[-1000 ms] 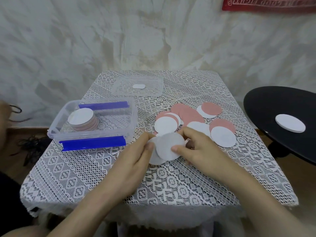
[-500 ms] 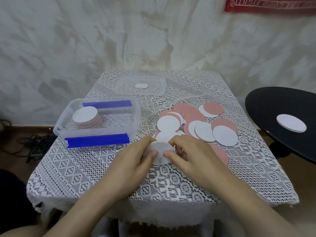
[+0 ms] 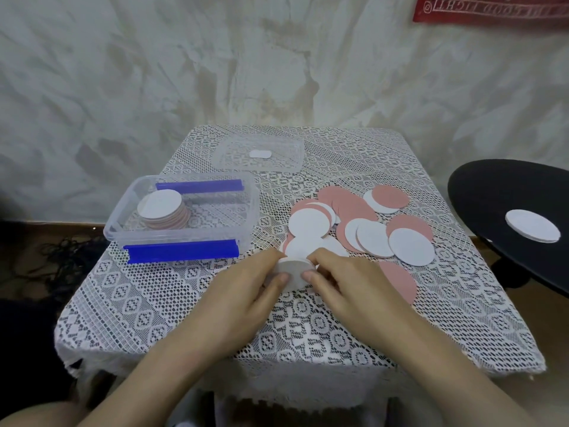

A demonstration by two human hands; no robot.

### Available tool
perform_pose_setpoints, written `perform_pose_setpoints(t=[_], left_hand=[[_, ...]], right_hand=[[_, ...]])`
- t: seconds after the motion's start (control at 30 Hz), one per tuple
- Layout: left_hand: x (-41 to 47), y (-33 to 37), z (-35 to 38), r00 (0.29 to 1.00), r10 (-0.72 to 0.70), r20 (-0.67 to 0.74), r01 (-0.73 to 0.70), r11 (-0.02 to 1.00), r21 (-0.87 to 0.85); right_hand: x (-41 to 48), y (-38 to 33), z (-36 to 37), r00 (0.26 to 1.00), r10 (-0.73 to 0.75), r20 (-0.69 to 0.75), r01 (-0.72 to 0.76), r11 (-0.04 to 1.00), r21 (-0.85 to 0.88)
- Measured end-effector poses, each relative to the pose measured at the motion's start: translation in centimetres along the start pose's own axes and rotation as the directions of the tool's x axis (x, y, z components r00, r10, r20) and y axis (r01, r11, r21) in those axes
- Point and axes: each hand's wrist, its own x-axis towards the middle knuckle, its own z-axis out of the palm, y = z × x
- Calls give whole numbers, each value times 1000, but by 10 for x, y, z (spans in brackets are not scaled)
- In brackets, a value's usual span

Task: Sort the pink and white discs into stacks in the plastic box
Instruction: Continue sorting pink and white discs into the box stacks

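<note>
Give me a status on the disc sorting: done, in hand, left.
Done: one stack, white on top, stands in the plastic box. In hand: the left hand and right hand pinch a small bundle of discs together. Left: the loose pile of pink and white discs on the tablecloth, plus a white disc on the black round surface.

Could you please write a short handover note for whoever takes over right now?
Left hand and right hand: both pinch a small white-topped stack of discs on the tablecloth.
Box, at left: one tall stack inside, white on top.
Done: that tall stack.
Left: the held stack, the loose pink and white discs right of the box, and a white disc on the black stool.
</note>
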Motion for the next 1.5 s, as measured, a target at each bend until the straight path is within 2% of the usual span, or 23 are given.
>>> perform_pose_setpoints(t=[0.13,0.3,0.43,0.57,0.7,0.87,1.07,1.27,1.5], left_hand=[[1,2,-2,999,-4,-44,3,1000,-3],[2,3,5,999,-37,25,36,999,41],[1,5,2,999,-43,-24,44,999,20],[2,3,1,997,-67,27,65,996,53],[2,2,-9,994,-99,37,98,995,22],[0,-2,-31,991,-130,-25,128,988,-89],[3,-23,-62,970,-202,-137,172,964,-202],[5,-51,-97,922,-312,-229,235,922,-308],[1,-87,-128,814,-445,-374,370,893,-258]], right_hand=[[-1,-3,-4,999,-5,-45,6,999,36],[0,-3,2,999,8,44,-8,1000,-6],[-2,-7,0,1000,-20,5,20,999,32],[-1,-7,5,999,-8,38,8,1000,-8],[0,-11,4,1000,-18,4,17,999,48],[16,-25,-1,992,-62,-112,75,991,113],[56,-56,-1,990,-68,-120,89,980,176],[104,-84,8,997,-52,-55,66,954,292],[161,-104,24,999,6,34,-20,903,429]])
